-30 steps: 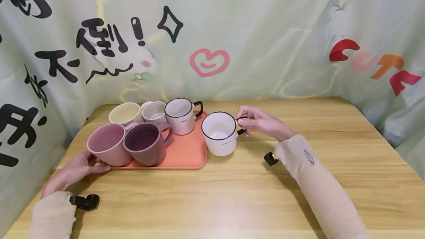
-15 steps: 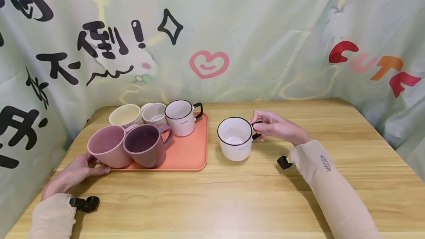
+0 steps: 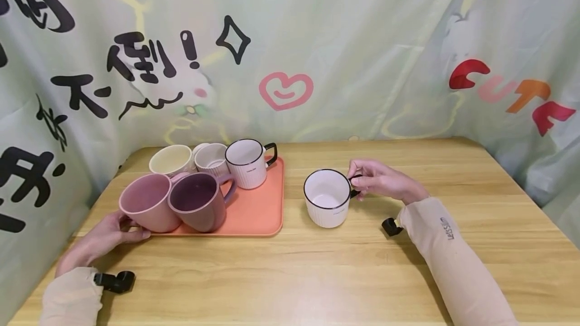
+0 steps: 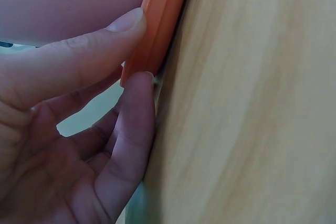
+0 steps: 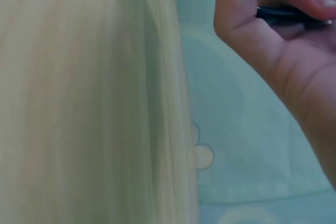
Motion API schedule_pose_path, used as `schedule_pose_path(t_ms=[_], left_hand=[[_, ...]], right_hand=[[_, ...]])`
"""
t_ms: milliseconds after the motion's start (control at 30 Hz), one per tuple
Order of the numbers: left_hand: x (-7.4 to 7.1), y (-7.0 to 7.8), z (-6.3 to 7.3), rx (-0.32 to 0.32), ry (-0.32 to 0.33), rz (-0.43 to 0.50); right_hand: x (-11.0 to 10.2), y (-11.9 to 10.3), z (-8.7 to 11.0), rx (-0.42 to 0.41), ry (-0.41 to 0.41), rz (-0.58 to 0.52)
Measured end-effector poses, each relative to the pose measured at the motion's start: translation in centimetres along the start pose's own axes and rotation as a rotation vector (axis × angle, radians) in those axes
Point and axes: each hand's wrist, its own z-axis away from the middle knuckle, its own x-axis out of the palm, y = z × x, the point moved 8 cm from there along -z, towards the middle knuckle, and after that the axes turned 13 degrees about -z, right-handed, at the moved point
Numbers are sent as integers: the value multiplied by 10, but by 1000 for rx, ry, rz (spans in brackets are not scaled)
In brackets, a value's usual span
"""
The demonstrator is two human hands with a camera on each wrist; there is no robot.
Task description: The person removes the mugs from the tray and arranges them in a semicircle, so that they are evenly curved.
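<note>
White mug (image 3: 327, 213) with the black rim is over on the bare side of the desk (image 3: 290, 280), a bit right of the tray's right edge and upright. Can't tell if its base is fully touching the wood or just hovering. The right hand (image 3: 382, 182) has its fingers closed around the black handle (image 5: 286, 16), so that grip is narrow and busy. The mug's body sits just left of the grip. My guess is the handle hold keeps fingers off the rim and lets the cup hang level.

Next out is the orange tray (image 3: 254, 215). The left hand (image 3: 106, 235) pinches it near the front-left corner, thumb on the rim, a finger against the underside. That grip's narrow too, probably to stop the tray skating around.

On the tray, the pink mug (image 3: 147, 210) is right by that corner, with the purple mug (image 3: 204, 215) snug beside it along the front edge. Toward the back edge you've got a cream cup (image 3: 172, 161), a small white cup (image 3: 212, 162) and a matching black-rimmed mug (image 3: 248, 175), handle pointing right. Looks like they're bunched up just to fit.
</note>
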Motion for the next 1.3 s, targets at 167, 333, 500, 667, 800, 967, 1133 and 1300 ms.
schedule_pose_path(t_ms=[167,333,500,667,800,967,1133,1300], left_hand=[[-2,1,0,1,4,-11],[-1,3,2,26,18,-2],[0,2,3,31,24,-1],[0,1,3,22,20,-5],[0,2,2,24,13,-20],[1,3,2,22,12,-17],[2,3,1,25,7,-11],[2,3,1,30,10,-3]], right_hand=[[-11,1,3,17,89,114],[-25,-3,7,35,235,246],[-30,-8,8,13,300,282],[-30,-10,9,-1,320,300],[-32,-10,12,8,338,315],[-36,-8,14,50,353,333],[-45,-26,18,83,458,408],[-42,-57,8,77,510,441]])
